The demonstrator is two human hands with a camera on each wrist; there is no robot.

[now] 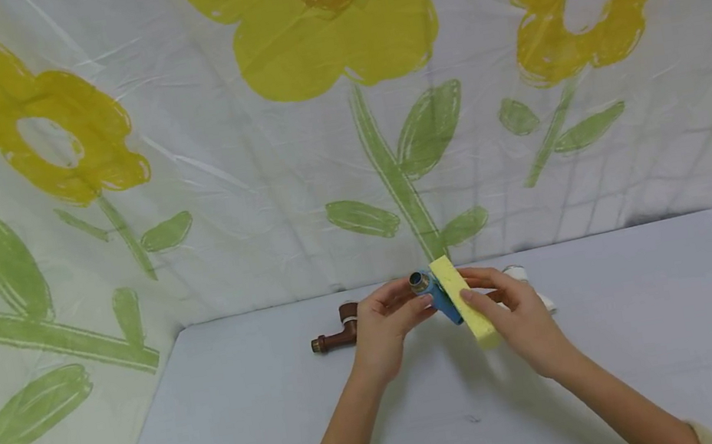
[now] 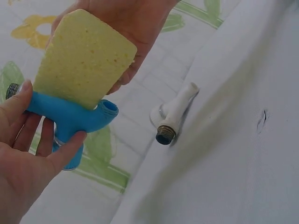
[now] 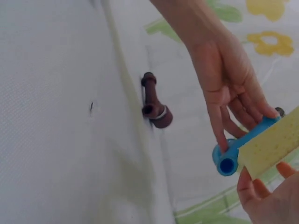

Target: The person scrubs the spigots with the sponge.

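My left hand point(image 1: 384, 334) grips a blue faucet point(image 2: 70, 114) between thumb and fingers, held up above the table. One end of the faucet has a metal thread, and its other end is an open spout. A yellow sponge point(image 1: 463, 304) is pinched between the thumb and fingers of my right hand point(image 1: 521, 316). The sponge's flat face lies against the side of the blue faucet, as the left wrist view shows. Part of the faucet is hidden behind the sponge in the right wrist view.
On the table point(image 1: 220, 422), a brown faucet point(image 1: 336, 339) lies behind my left hand. A white faucet point(image 2: 175, 109) lies behind my right hand, mostly hidden in the head view. Behind the table hangs a sheet point(image 1: 240, 194) printed with yellow flowers.
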